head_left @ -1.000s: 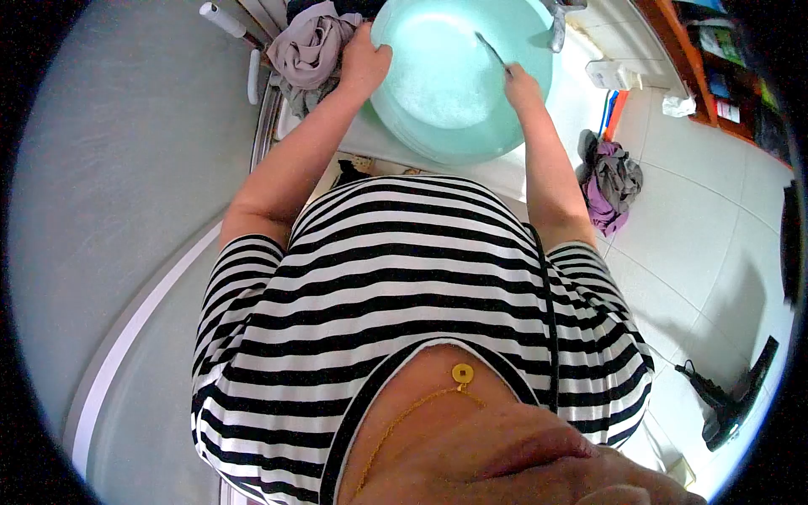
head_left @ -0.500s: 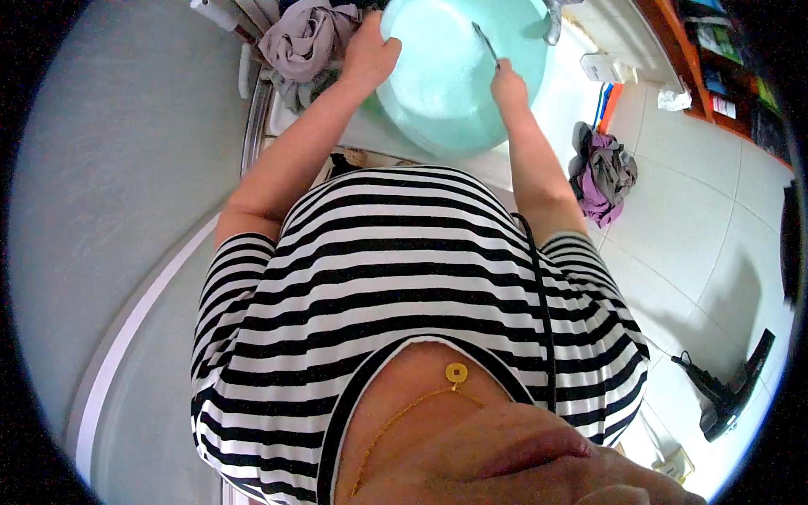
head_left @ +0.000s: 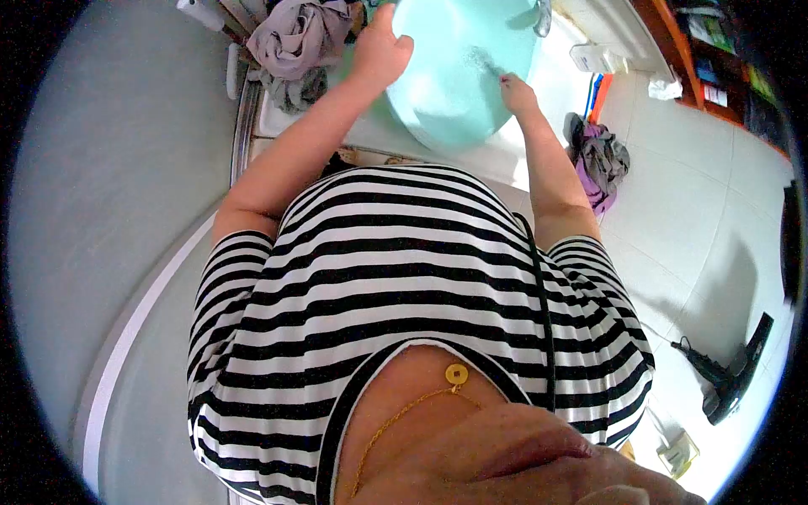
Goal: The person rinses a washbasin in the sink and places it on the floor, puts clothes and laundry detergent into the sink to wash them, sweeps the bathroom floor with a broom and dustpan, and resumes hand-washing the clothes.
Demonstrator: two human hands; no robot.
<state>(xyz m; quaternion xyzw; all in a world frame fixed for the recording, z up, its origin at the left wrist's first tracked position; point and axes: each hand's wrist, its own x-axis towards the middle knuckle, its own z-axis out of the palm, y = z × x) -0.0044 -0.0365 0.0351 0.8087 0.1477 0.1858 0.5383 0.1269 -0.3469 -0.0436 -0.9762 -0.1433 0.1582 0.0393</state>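
A pale turquoise basin [head_left: 450, 105] sits tilted on the white sink counter. My left hand [head_left: 383, 52] is closed over its left rim. On the basin's right side, my right hand [head_left: 518, 94] is closed on the end of a slim dark-and-silver tool [head_left: 486, 64]. Motion smears the tool against the basin's inner surface, and I cannot tell its exact kind. Grey-mauve cloth [head_left: 295, 38] lies bundled just left of my left hand. The end of a metal tap [head_left: 543, 18] hangs at the basin's upper right edge.
A white soap dish or bottle [head_left: 593, 59] is by the tiled wall. Crumpled grey and purple cloth [head_left: 602, 160] hangs below it. Shelves [head_left: 715, 59] stand at upper right, and a black hair dryer [head_left: 728, 374] hangs lower right. A grey panel [head_left: 126, 168] borders the left.
The basin has tipped and shifted, its near edge rising slightly. My left hand has moved a little right, still on the rim. My right hand has lowered slightly, and its tool now appears blurred.
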